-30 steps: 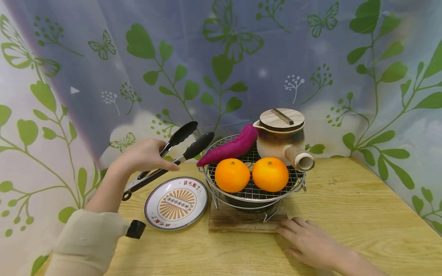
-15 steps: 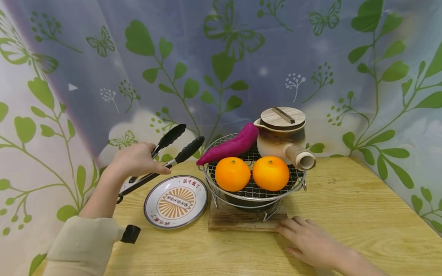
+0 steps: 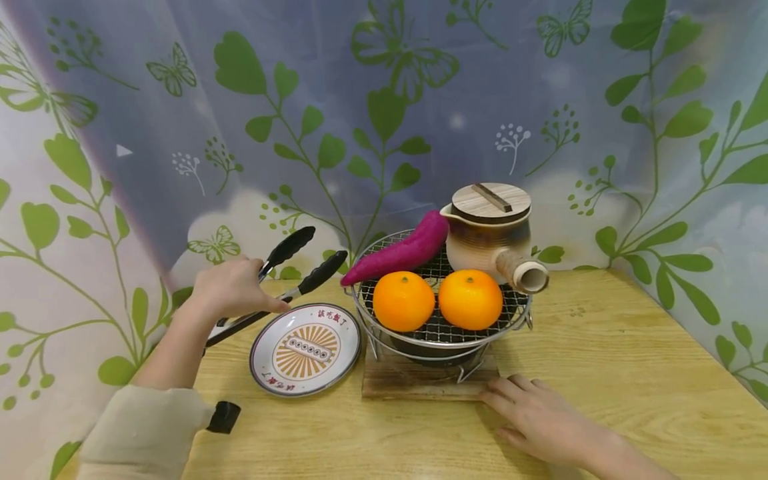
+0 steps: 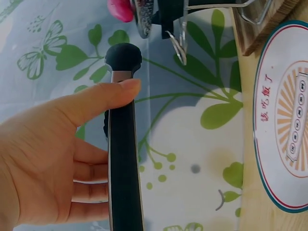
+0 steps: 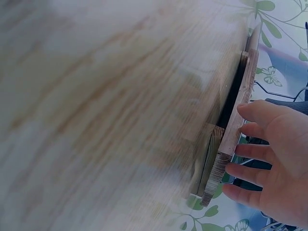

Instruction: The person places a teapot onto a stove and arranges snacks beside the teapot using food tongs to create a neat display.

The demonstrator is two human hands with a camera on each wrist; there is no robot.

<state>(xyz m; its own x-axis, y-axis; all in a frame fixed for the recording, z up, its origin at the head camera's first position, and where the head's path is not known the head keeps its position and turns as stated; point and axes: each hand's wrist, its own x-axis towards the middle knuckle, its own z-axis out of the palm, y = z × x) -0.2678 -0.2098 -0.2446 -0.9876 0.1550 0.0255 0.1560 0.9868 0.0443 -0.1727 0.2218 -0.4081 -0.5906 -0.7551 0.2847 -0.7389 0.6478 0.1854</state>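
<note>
In the head view, my left hand grips a pair of kitchen tongs with black tips, held above the table left of the grill. The tips stand spread apart with nothing between them. In the left wrist view, the thumb lies along one arm of the tongs, and the other fingers are behind it. My right hand rests its relaxed fingers on the front right corner of the wooden board. The right wrist view shows those fingertips touching the board's edge.
On the board stands a round wire grill. It bears a purple sweet potato, two oranges and a side-handled clay teapot with a wooden lid. A printed plate lies left of the board. A patterned curtain hangs behind.
My left hand has drawn the tongs left and slightly down, away from the grill. The right hand and the things on the grill have stayed put.
</note>
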